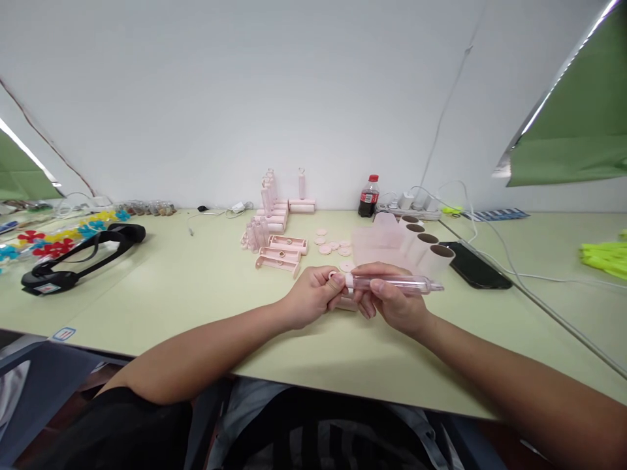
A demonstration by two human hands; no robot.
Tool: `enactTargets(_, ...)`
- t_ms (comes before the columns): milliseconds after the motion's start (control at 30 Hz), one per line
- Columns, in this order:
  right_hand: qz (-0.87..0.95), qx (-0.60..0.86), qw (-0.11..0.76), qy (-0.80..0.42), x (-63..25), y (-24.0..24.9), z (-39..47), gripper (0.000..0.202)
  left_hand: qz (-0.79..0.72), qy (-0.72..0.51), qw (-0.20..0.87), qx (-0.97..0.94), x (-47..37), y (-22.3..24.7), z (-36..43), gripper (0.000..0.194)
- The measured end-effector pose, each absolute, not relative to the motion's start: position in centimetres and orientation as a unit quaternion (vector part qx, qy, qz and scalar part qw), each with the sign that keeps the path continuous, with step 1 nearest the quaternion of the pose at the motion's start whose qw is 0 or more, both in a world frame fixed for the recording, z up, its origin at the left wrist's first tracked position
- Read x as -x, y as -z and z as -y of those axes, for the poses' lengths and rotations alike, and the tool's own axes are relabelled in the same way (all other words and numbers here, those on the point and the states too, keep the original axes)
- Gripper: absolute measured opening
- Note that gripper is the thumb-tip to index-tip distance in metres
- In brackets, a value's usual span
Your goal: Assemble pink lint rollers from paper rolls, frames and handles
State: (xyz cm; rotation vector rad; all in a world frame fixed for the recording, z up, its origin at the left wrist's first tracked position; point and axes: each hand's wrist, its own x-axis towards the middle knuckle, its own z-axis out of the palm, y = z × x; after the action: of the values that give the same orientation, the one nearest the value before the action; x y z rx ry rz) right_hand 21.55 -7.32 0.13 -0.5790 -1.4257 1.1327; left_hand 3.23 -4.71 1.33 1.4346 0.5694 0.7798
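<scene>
My right hand [399, 307] is closed round a clear pink tube [401, 283], held nearly level with its narrow tip pointing right. At the tube's left end, the fingers of my left hand [313, 297] pinch its pale pink ringed cap [347, 279]. Just beneath the hands lies a pale pink part [347, 304], partly hidden. Several flat pink discs [334, 246] lie behind the hands. To their left are open pink holders [278, 259] and a cluster of clear tubes [255, 234]. Assembled pink pieces [302, 206] stand by the wall.
Rolls with brown cores [426, 251] stand right of the hands, near a black phone [477, 264] and white cables. A cola bottle [368, 197] is by the wall. Black headgear [81, 258] and coloured flowers [53, 247] lie at the left. Yellow-green pieces [605, 258] are far right.
</scene>
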Motion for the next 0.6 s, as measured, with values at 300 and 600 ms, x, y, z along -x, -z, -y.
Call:
enactTargets(300,0.641,0.250,0.553,-0.470,-22.1,0.1,6.8,0.028,-0.247,-0.321,0.635,-0.658,-3.0,-1.5,4.0,0.058)
enactTargets(600,0.781,0.447,0.341,-0.272,-27.3,-6.2,7.2,0.034,-0.265,-0.390,0.615,-0.632,-2.3,-1.6,3.0,0.054)
